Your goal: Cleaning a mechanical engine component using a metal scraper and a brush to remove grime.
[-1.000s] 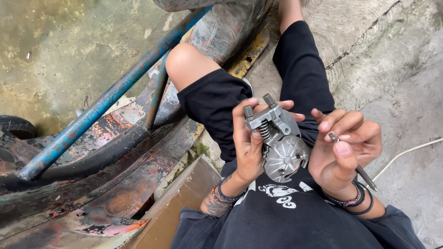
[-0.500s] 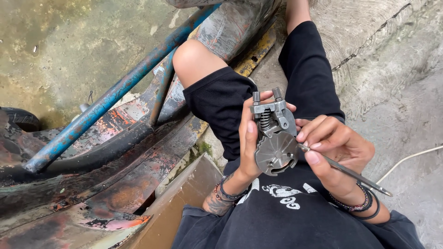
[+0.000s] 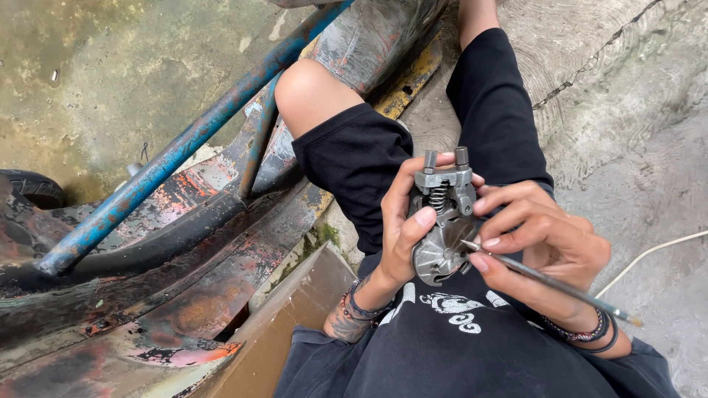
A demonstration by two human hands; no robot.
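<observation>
Between both hands (image 3: 472, 236), metal part (image 3: 442, 228).

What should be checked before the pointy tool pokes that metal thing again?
1. Left hand wraps the grey metal part firmly: ok.
2. Right hand pinches the thin metal rod like a pencil: ok.
3. Rod tip rests on the part's round disc: ok.
4. Spring sits between the two posts: ok.
5. Left thumb clear of the rod tip: not ok, it lies close.
6. Whether the tip sits in a hole or slot: cannot tell.
</observation>
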